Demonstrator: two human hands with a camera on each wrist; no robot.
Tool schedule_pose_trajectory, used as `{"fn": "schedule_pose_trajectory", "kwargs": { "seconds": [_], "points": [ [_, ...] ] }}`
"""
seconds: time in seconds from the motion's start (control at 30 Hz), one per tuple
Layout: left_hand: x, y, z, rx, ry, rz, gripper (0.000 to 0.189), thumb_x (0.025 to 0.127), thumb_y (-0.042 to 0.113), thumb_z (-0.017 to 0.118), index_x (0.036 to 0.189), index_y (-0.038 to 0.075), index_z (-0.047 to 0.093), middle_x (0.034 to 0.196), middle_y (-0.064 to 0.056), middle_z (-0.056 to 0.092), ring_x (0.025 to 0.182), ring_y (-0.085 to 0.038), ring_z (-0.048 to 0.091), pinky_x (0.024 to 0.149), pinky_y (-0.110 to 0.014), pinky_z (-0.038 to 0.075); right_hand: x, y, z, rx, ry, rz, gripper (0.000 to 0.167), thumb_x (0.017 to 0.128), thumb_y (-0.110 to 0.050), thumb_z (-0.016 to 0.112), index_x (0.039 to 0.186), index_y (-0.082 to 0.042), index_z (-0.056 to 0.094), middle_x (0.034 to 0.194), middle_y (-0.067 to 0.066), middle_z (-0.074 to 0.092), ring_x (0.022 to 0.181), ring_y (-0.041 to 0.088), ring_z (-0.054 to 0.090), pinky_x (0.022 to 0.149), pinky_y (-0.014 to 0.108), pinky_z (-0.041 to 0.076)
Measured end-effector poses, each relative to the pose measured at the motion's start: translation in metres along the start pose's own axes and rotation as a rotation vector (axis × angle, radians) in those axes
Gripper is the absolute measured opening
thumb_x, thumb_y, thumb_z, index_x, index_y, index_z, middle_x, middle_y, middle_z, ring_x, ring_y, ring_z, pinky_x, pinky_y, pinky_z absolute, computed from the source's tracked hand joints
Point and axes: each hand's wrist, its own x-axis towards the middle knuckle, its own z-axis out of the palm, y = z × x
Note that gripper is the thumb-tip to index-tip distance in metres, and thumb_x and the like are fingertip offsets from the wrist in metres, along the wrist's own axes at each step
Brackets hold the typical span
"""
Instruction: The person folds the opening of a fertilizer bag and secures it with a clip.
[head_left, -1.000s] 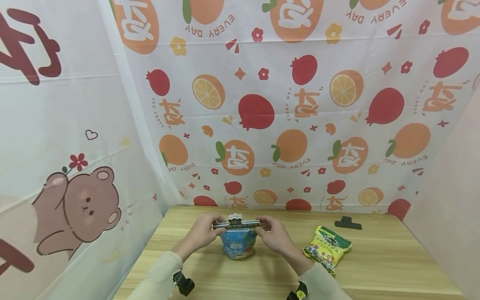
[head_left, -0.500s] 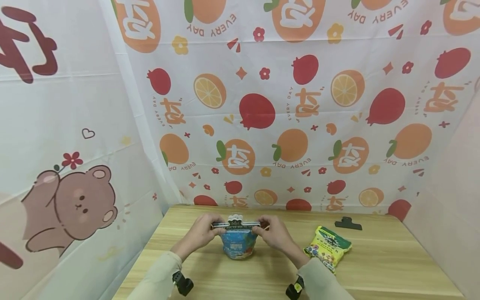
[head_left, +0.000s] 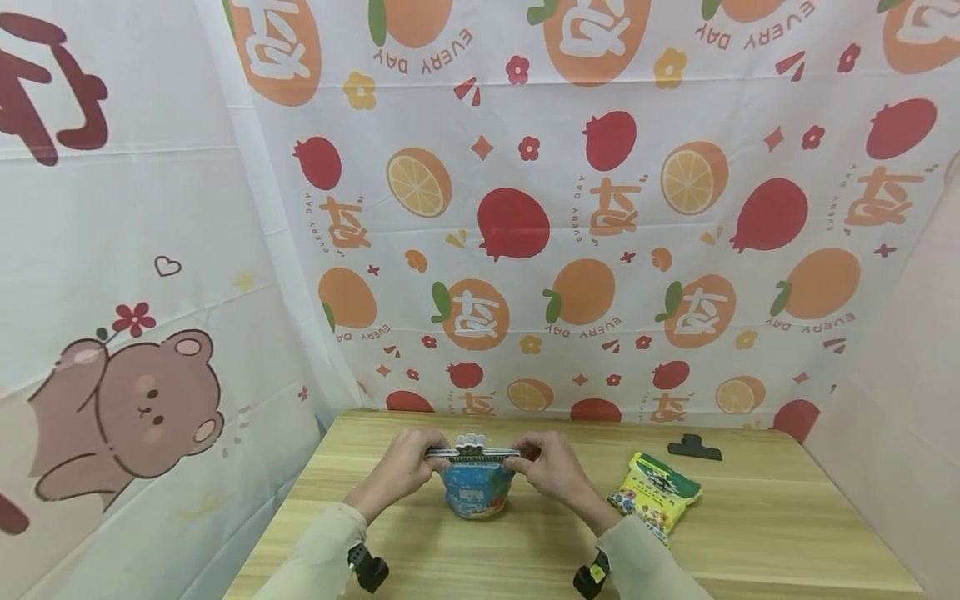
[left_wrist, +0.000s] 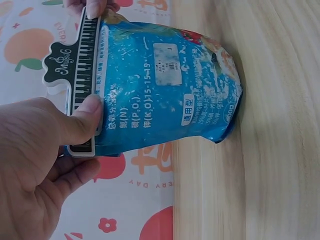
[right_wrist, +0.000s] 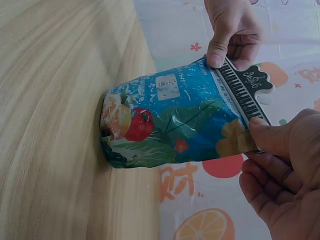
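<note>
A blue fertilizer bag point(head_left: 476, 490) printed with vegetables stands on the wooden table. Across its top edge sits a black-and-white clip point(left_wrist: 86, 70) with a piano-key pattern and the word "Music". My left hand point(head_left: 408, 462) pinches the clip's left end, thumb on the near face and fingers behind. The right hand point(head_left: 551, 468) pinches the other end the same way, and the right wrist view shows its thumb point(right_wrist: 270, 135) on the clip's corner. The bag's bottom touches the table.
A yellow-green packet point(head_left: 656, 493) lies on the table point(head_left: 780, 517) to the right of the right hand. Behind it is a plain black clip point(head_left: 695, 447). A fruit-printed curtain point(head_left: 630, 333) hangs along the table's back edge.
Both hands keep their hold on the clip's ends. The clip has tipped slightly, so its face shows less in the head view. The bag stays in place.
</note>
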Motion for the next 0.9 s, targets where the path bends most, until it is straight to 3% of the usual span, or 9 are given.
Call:
{"fn": "schedule_pose_trajectory", "kwargs": {
  "seconds": [0.2,0.33,0.53,0.67,0.9],
  "points": [
    [0.0,-0.002,-0.003,0.007,0.009,0.004,0.009,0.081,0.011,0.084,0.084,0.016,0.077,0.079,0.005,0.075,0.065,0.001,0.055,0.059,-0.019,0.047,-0.001,-0.001,0.002,-0.034,0.017,-0.035,0.009,0.09,-0.025,0.078,0.094,-0.017,0.077,0.079,-0.005,0.071,0.069,0.005,0.059,0.059,0.023,0.049],
    [0.001,0.001,-0.001,0.054,0.005,0.012,0.017,0.081,0.015,0.085,0.096,0.014,0.077,0.09,0.003,0.076,0.076,-0.005,0.064,0.066,-0.022,0.052,0.0,0.0,0.004,-0.026,0.021,-0.055,0.013,0.091,-0.024,0.076,0.1,-0.014,0.077,0.084,-0.002,0.074,0.071,0.004,0.061,0.061,0.021,0.05],
    [0.009,0.018,0.007,0.038,0.019,0.125,0.033,0.09,0.03,0.077,0.116,0.012,0.071,0.104,-0.001,0.074,0.091,-0.014,0.067,0.075,-0.028,0.055,-0.001,0.003,0.004,-0.007,0.038,-0.092,0.012,0.09,-0.022,0.078,0.099,-0.014,0.076,0.089,0.001,0.074,0.074,0.005,0.064,0.065,0.02,0.054],
    [0.016,0.027,0.011,0.044,0.032,0.186,0.026,0.095,0.031,0.071,0.114,0.014,0.072,0.108,0.0,0.073,0.098,-0.015,0.066,0.081,-0.032,0.057,-0.002,0.007,0.003,0.007,0.022,-0.112,0.014,0.089,-0.018,0.079,0.102,-0.014,0.076,0.088,0.0,0.073,0.075,0.004,0.062,0.067,0.02,0.055],
    [0.022,0.029,0.008,0.0,0.01,0.136,0.019,0.092,0.027,0.074,0.103,0.012,0.074,0.098,-0.001,0.074,0.087,-0.011,0.066,0.074,-0.025,0.055,-0.003,0.019,0.0,0.009,-0.044,-0.058,0.006,0.091,-0.014,0.076,0.095,-0.01,0.073,0.086,0.002,0.071,0.075,0.005,0.062,0.065,0.021,0.053]
  ]
}}
